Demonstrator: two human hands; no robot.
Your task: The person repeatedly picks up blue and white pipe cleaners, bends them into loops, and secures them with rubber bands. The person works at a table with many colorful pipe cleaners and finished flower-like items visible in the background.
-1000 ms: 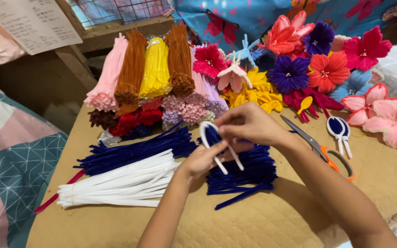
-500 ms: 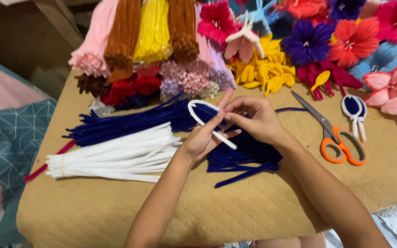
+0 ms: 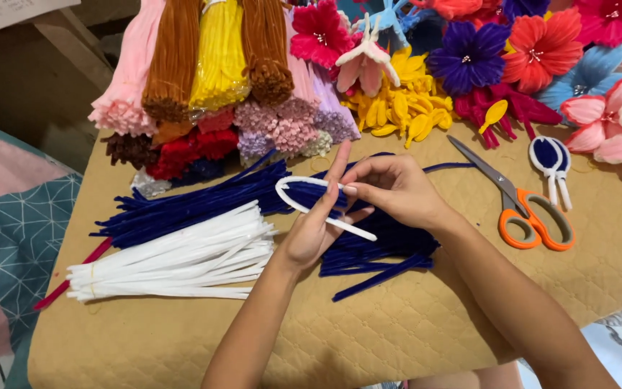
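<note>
Bare tan mat (image 3: 412, 324) near edge free; scissors (image 3: 523, 205) block right, white stems (image 3: 174, 263) left, flowers (image 3: 469, 57) behind.

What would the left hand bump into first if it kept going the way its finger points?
Likely the pale purple stems, just beyond the left hand and its white loop; depth is hard to judge.

Quilted tan mat (image 3: 412, 331) under pipe cleaners (image 3: 174, 263)

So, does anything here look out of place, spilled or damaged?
Only small things. One red pipe cleaner lies half hidden under the white pipe cleaner bundle, apart from the other reds. One dark blue pipe cleaner has strayed from its pile. Both hands, left hand and right hand, hold a white loop. Nothing looks damaged.
</note>
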